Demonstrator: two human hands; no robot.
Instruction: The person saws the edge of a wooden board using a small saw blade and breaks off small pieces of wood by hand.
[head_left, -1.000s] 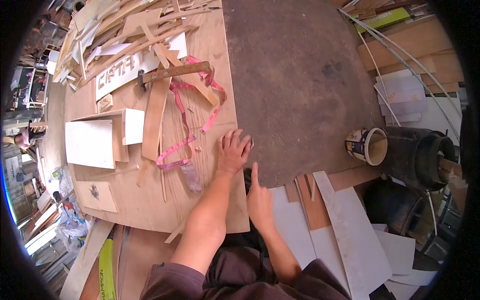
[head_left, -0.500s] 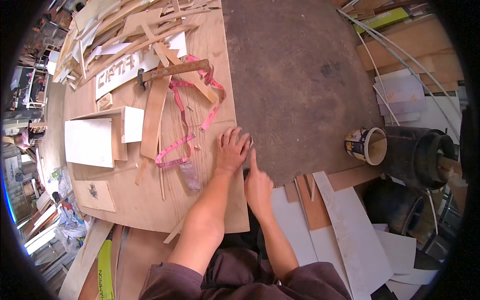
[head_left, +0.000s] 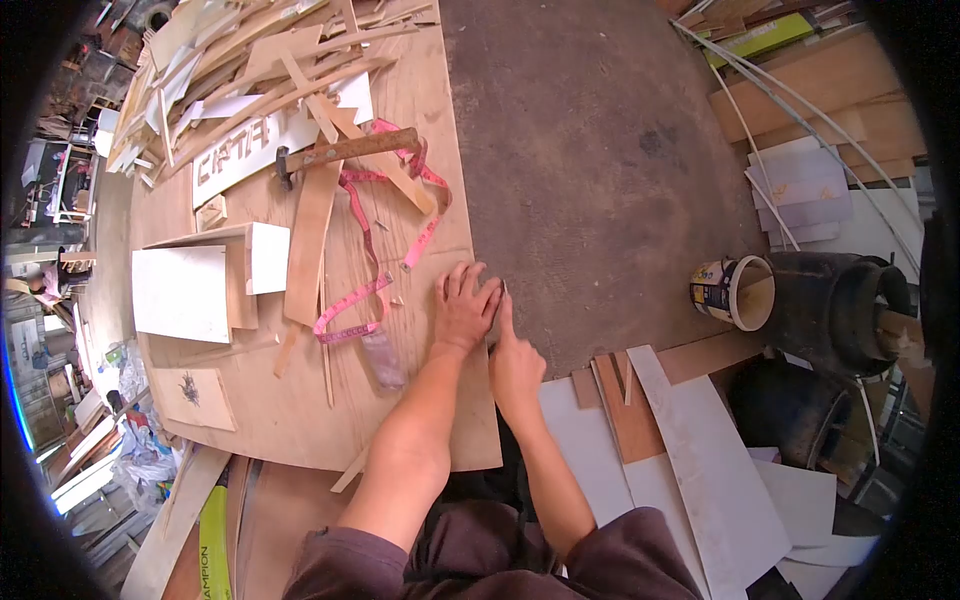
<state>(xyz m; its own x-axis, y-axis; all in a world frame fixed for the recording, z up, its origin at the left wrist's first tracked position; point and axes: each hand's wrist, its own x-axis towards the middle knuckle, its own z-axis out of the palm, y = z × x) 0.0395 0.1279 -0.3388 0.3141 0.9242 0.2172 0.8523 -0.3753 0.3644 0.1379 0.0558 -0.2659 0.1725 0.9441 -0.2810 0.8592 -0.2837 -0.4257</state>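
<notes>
My left hand [head_left: 467, 308] lies palm down with fingers spread on the plywood board [head_left: 415, 290], close to its right edge. Beside it, at that edge, is my right hand [head_left: 517, 368]. Its index finger reaches forward near the left thumb, while the other fingers curl under. A tiny thing shows at that fingertip, too small to name; the inside of the right hand is hidden. Left of my hands, a pink tape measure [head_left: 350, 296] lies in loops on the board. Farther up rests a hammer [head_left: 345, 150] with a worn wooden handle, across some wood strips.
Scrap wood strips [head_left: 250, 75] are piled at the board's far end. A white box-like piece [head_left: 180, 290] stands at left. Past the right edge are the brown floor [head_left: 580, 180], a paint bucket [head_left: 752, 292], black drums [head_left: 830, 305] and leaning panels [head_left: 715, 470].
Both hands stay at the board's right edge, almost in the same place. My right index finger has shifted slightly closer to the left thumb. The view has moved a little.
</notes>
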